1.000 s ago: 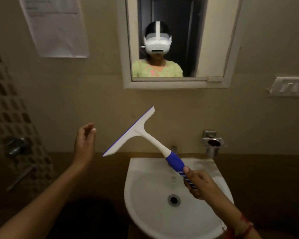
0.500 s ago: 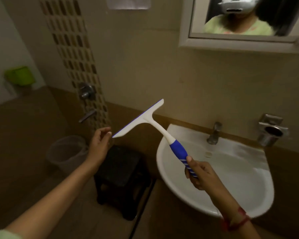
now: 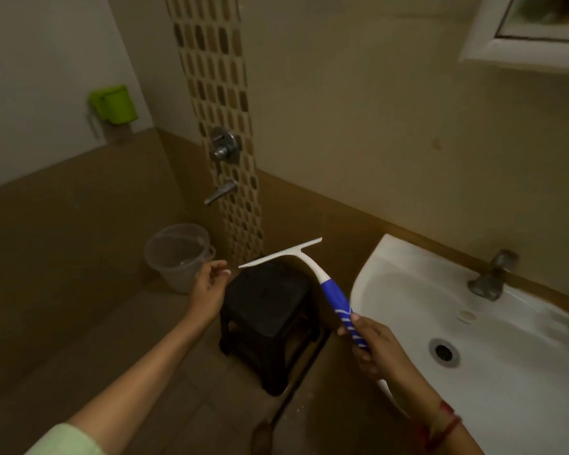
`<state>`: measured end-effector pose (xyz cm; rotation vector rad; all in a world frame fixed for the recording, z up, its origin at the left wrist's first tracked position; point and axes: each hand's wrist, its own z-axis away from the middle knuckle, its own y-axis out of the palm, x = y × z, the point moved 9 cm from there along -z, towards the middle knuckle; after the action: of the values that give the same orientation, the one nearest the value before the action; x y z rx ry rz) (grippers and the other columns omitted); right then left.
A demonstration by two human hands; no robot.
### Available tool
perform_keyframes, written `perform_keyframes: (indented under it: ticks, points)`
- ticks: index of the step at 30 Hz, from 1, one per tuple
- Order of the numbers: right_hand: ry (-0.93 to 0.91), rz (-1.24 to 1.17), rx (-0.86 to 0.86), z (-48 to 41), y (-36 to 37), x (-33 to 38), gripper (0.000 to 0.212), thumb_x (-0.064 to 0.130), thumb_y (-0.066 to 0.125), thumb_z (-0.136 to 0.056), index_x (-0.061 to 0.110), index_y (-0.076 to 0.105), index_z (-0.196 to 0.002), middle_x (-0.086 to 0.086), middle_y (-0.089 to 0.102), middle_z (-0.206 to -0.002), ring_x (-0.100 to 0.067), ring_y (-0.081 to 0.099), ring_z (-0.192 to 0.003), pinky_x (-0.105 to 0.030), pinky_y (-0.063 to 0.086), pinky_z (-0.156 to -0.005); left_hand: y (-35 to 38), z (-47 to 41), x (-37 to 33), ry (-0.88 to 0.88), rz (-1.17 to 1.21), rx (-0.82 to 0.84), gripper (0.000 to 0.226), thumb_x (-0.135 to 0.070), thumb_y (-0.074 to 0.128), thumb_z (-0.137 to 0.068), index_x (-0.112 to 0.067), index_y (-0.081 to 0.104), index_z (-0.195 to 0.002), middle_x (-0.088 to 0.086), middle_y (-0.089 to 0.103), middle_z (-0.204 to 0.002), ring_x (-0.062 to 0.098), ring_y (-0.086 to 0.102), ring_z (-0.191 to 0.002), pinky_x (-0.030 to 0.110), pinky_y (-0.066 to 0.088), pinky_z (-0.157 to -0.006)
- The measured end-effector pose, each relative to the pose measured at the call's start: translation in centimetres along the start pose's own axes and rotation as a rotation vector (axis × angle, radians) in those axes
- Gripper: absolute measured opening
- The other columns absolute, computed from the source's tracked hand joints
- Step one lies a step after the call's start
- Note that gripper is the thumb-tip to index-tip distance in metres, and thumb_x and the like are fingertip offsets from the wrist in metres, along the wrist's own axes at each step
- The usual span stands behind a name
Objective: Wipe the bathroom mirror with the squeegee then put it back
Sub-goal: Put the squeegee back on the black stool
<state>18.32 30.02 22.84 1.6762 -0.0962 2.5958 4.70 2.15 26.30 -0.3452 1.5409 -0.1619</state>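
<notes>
- One grip is clenching: the right hand (image 3: 378, 349) is holding the squeegee (image 3: 334, 297) by its handle, blade above the stool (image 3: 266, 297), left of the sink (image 3: 391, 254).
- The left hand (image 3: 209, 290), grip released, is hovering beside the blade tip, probably to steady it.
- The mirror (image 3: 539, 18) is sitting far right; put-back is likely starting.

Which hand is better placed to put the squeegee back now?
The right hand: it grips the squeegee by its blue handle. The left hand holds nothing, just short of the blade tip.

Right hand (image 3: 373, 349) grips the squeegee (image 3: 337, 298); left hand (image 3: 209, 287) seems loosely curled.
</notes>
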Motion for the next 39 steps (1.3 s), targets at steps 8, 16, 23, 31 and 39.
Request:
perform_keyframes:
  ticks: [8,16,23,31,39]
  points:
    - [0.195,-0.079,-0.005,-8.8,3.7,-1.6,0.038,0.028,0.029,-0.099,0.007,0.061,-0.095,0.006,0.037,-0.042,-0.005,0.03,-0.031,-0.016,0.024,-0.033,-1.0,-7.8,6.4,-0.14,0.006,-0.052,0.022,-0.006,0.049,-0.09,-0.001,0.054,-0.11,0.013,0.057,-0.107,0.017,0.052,-0.092,0.029,0.04,-0.082]
    - [0.498,-0.278,-0.085,-20.4,7.2,-6.6,0.034,0.025,0.028,-0.097,0.011,0.058,-0.089,0.004,0.037,-0.044,-0.005,0.028,-0.03,-0.014,0.02,-0.032,2.7,-16.9,14.8,-0.202,-0.035,-0.01,0.023,-0.001,0.05,-0.088,0.003,0.053,-0.111,0.012,0.056,-0.103,0.016,0.05,-0.089,0.007,0.04,-0.071]
    - [0.597,-0.358,-0.183,-30.8,9.5,-10.7,0.034,0.022,0.029,-0.096,0.013,0.049,-0.069,0.005,0.037,-0.036,-0.005,0.028,-0.024,-0.012,0.02,-0.026,6.6,-22.2,21.5,-0.25,-0.08,0.047,0.024,0.001,0.052,-0.086,0.003,0.054,-0.109,0.025,0.057,-0.112,0.036,0.055,-0.101,0.037,0.043,-0.089]
    - [0.651,-0.22,-0.152,-39.5,12.8,-16.1,0.035,0.031,0.033,-0.095,0.02,0.049,-0.067,0.009,0.039,-0.032,-0.003,0.03,-0.025,-0.013,0.019,-0.03,8.5,-23.6,27.7,-0.267,-0.165,0.103,0.023,-0.005,0.055,-0.085,-0.007,0.055,-0.107,0.019,0.057,-0.108,0.023,0.055,-0.095,0.039,0.046,-0.09]
    - [0.595,-0.103,-0.161,-43.2,14.0,-19.2,0.025,0.029,0.045,-0.094,0.019,0.053,-0.072,0.005,0.044,-0.048,-0.005,0.038,-0.034,-0.017,0.029,-0.035,8.6,-21.9,31.5,-0.31,-0.164,0.105,0.023,0.001,0.055,-0.084,-0.001,0.056,-0.106,0.018,0.057,-0.106,0.02,0.053,-0.092,0.031,0.043,-0.086]
